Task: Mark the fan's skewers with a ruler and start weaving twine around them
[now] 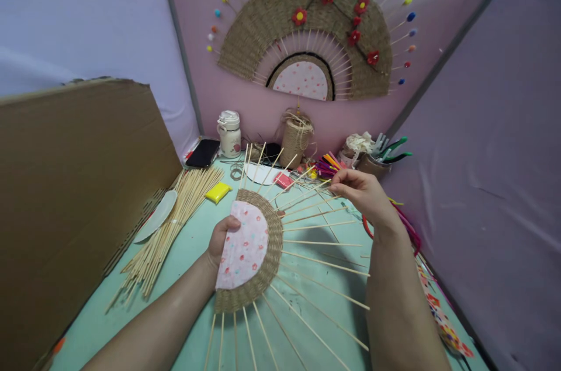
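My left hand point(225, 238) grips the straight edge of a half-round woven fan point(274, 254), its thumb lying on the pink flowered centre point(245, 248). A woven straw band borders that centre, and thin bamboo sticks point(322, 243) fan out from it to the right, up and down. My right hand point(357, 187) is at the upper right of the fan, thumb and forefinger pinched at the tip of one stick. The fan is held tilted above the pale green table. My left fingers are hidden behind it.
A bundle of bamboo sticks point(175, 225) and a white oval piece point(158, 216) lie at left beside cardboard point(79, 201). Behind are a yellow packet point(218, 192), phone point(203, 153), white bottle point(229, 134), twine spool point(297, 137) and tool holder point(374, 166). A finished fan point(249, 32) hangs on the wall.
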`<state>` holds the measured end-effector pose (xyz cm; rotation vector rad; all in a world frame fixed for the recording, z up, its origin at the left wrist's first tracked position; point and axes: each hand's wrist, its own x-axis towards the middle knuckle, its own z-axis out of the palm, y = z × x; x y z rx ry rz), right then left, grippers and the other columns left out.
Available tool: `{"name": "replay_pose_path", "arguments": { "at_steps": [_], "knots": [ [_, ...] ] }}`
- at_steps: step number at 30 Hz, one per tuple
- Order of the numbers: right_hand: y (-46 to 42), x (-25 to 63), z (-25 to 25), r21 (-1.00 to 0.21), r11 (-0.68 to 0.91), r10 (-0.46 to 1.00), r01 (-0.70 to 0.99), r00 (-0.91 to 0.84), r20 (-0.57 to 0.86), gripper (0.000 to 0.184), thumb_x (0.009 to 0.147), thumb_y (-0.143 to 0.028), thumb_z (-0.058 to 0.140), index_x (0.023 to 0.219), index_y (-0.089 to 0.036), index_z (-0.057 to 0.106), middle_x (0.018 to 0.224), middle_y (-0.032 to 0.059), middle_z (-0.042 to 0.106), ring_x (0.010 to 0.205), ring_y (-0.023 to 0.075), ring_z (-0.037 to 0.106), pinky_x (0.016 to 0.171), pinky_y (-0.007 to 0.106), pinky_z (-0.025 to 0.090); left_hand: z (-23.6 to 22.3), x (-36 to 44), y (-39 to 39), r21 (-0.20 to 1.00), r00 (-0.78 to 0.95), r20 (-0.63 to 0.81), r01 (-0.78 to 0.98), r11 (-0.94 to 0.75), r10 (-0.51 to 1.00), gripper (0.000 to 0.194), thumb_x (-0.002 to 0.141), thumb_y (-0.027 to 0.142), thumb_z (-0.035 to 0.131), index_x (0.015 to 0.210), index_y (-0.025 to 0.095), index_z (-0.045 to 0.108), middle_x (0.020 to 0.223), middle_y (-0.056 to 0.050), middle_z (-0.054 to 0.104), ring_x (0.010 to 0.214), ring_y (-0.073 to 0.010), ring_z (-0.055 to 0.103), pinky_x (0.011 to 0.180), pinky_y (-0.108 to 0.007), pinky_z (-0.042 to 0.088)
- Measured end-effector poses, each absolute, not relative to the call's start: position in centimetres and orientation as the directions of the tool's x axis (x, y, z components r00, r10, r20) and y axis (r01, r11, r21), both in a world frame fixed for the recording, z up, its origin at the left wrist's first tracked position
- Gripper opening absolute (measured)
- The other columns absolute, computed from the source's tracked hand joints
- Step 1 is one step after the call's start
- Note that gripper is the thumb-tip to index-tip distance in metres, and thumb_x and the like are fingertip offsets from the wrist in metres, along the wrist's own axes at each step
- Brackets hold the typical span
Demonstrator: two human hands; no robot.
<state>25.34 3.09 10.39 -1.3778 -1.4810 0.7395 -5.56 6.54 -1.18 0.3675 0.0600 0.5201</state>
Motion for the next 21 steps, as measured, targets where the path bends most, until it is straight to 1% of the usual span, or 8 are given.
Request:
{"name": "replay_pose_path", "arguments": {
  "at_steps": [4, 8, 10, 11, 13, 16, 19, 21],
  "knots": [
    [2.0, 25.1, 11.4, -0.834, 0.205, 0.962, 0.512, 0.054, 0.269, 0.026, 0.076, -0.043, 0.068, 0.073, -0.018, 0.061, 0.067, 0.0007, 0.056, 0.062, 0.0130, 0.047, 0.056, 0.028, 0.037, -1.1, -5.5, 6.5, 0.358, 0.876, 0.045, -0.464, 0.810, 0.481, 0.037, 0.075, 0.016, 0.045, 0.097, 0.004, 0.072, 0.092, -0.016, 0.075, 0.087, -0.0287, 0.072, 0.082, -0.039, 0.053],
    [1.0, 24.2, 12.6, -0.713, 0.299, 0.921, 0.634, 0.005, 0.390, 0.022, 0.082, -0.040, 0.063, 0.075, -0.019, 0.060, 0.074, 0.0028, 0.057, 0.068, 0.0148, 0.048, 0.062, 0.030, 0.038, -1.2, -5.4, 6.4, 0.359, 0.882, 0.029, -0.449, 0.818, 0.471, 0.038, 0.075, 0.017, 0.045, 0.098, 0.002, 0.072, 0.094, -0.018, 0.075, 0.090, -0.0291, 0.071, 0.083, -0.038, 0.053],
    [1.0, 24.0, 12.8, -0.703, 0.310, 0.909, 0.640, 0.018, 0.417, 0.022, 0.082, -0.040, 0.063, 0.075, -0.019, 0.060, 0.076, 0.0033, 0.056, 0.070, 0.0152, 0.047, 0.063, 0.030, 0.038, -1.4, -5.3, 6.3, 0.361, 0.885, 0.008, -0.438, 0.824, 0.466, 0.040, 0.074, 0.016, 0.045, 0.101, 0.001, 0.071, 0.093, -0.018, 0.075, 0.089, -0.0294, 0.071, 0.082, -0.038, 0.053],
    [1.1, 24.1, 12.7, -0.733, 0.289, 0.919, 0.616, 0.035, 0.392, 0.023, 0.082, -0.041, 0.064, 0.075, -0.019, 0.060, 0.075, 0.0030, 0.055, 0.069, 0.0150, 0.047, 0.063, 0.029, 0.038, -1.5, -5.2, 6.2, 0.359, 0.888, -0.005, -0.427, 0.830, 0.459, 0.041, 0.073, 0.016, 0.046, 0.102, 0.001, 0.071, 0.094, -0.018, 0.075, 0.089, -0.0294, 0.071, 0.083, -0.039, 0.052],
    [1.6, 24.8, 12.1, -0.832, 0.199, 0.963, 0.517, 0.053, 0.263, 0.026, 0.079, -0.043, 0.066, 0.076, -0.019, 0.060, 0.072, 0.0010, 0.053, 0.065, 0.0131, 0.045, 0.058, 0.027, 0.035, -1.6, -5.1, 6.1, 0.348, 0.896, -0.029, -0.406, 0.845, 0.442, 0.043, 0.071, 0.017, 0.048, 0.104, 0.001, 0.070, 0.095, -0.017, 0.075, 0.090, -0.0295, 0.071, 0.085, -0.039, 0.051],
    [2.6, 26.5, 10.3, -0.953, 0.057, 0.998, 0.297, -0.017, 0.054, 0.031, 0.074, -0.046, 0.072, 0.073, -0.018, 0.059, 0.064, -0.0032, 0.047, 0.057, 0.0087, 0.039, 0.053, 0.024, 0.029, -1.8, -4.9, 5.9, 0.334, 0.905, -0.061, -0.378, 0.863, 0.420, 0.043, 0.070, 0.017, 0.049, 0.104, 0.002, 0.071, 0.099, -0.017, 0.074, 0.094, -0.0299, 0.070, 0.086, -0.039, 0.050],
    [3.9, 27.6, 8.1, -0.999, -0.034, 0.994, 0.042, -0.105, -0.038, 0.034, 0.068, -0.045, 0.077, 0.068, -0.017, 0.057, 0.061, -0.0047, 0.046, 0.053, 0.0061, 0.037, 0.049, 0.021, 0.027, -1.8, -4.8, 5.8, 0.349, 0.911, -0.084, -0.353, 0.868, 0.405, 0.049, 0.069, 0.020, 0.049, 0.110, -0.001, 0.067, 0.103, -0.020, 0.073, 0.094, -0.0310, 0.070, 0.084, -0.040, 0.051],
    [5.0, 27.3, 6.7, -0.994, -0.090, 0.989, -0.068, -0.126, -0.081, 0.032, 0.069, -0.041, 0.079, 0.069, -0.017, 0.057, 0.060, -0.0047, 0.048, 0.052, 0.0057, 0.040, 0.047, 0.020, 0.028, -1.8, -4.7, 5.7, 0.358, 0.910, -0.086, -0.352, 0.865, 0.406, 0.054, 0.069, 0.020, 0.050, 0.116, -0.002, 0.064, 0.103, -0.020, 0.073, 0.093, -0.0313, 0.070, 0.083, -0.040, 0.051]
  ]
}}
